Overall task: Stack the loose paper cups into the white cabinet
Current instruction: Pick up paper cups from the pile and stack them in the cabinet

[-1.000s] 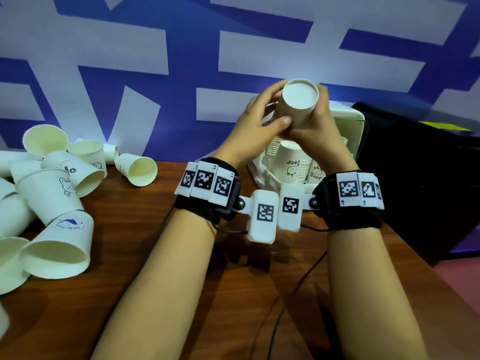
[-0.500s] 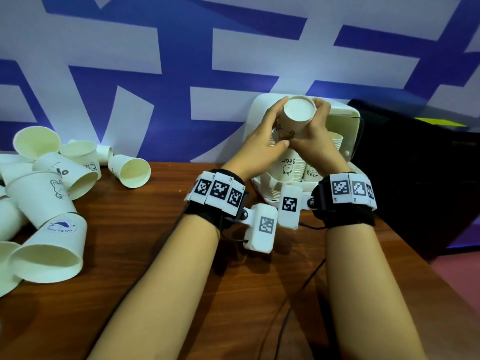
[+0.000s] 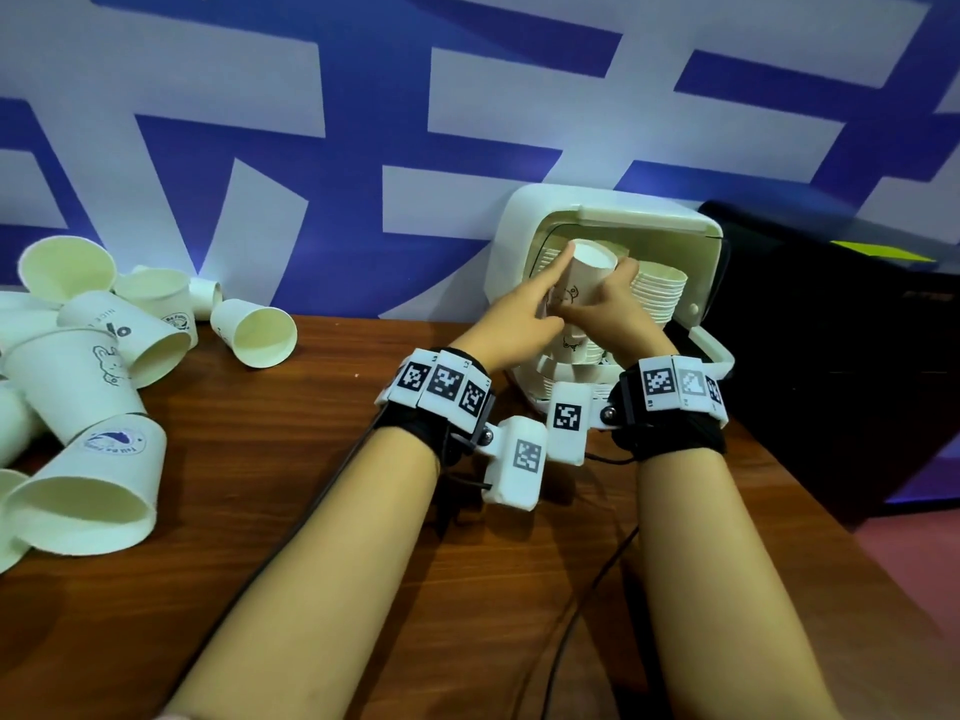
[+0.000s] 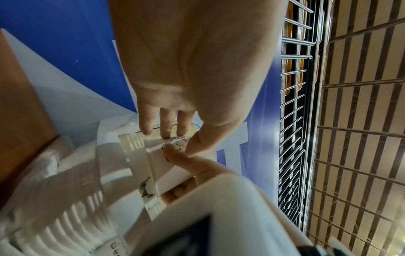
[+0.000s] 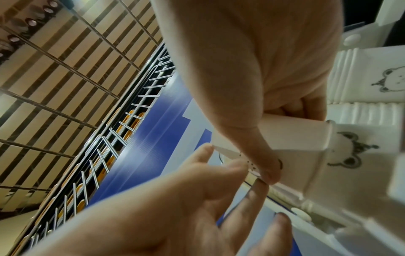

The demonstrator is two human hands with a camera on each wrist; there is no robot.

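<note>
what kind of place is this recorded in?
Probably a staged demo or data-collection booth, not a home: a blue-and-white printed backdrop stands behind a wooden table, the wrists wear tag-marked bands, and the wrist views show a slatted commercial ceiling with wire racks.

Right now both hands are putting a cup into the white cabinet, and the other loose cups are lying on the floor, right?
Not quite. The head view shows the loose cups lying on the wooden table, not the floor. Both the left hand and right hand do hold a cup at the white cabinet.
</note>
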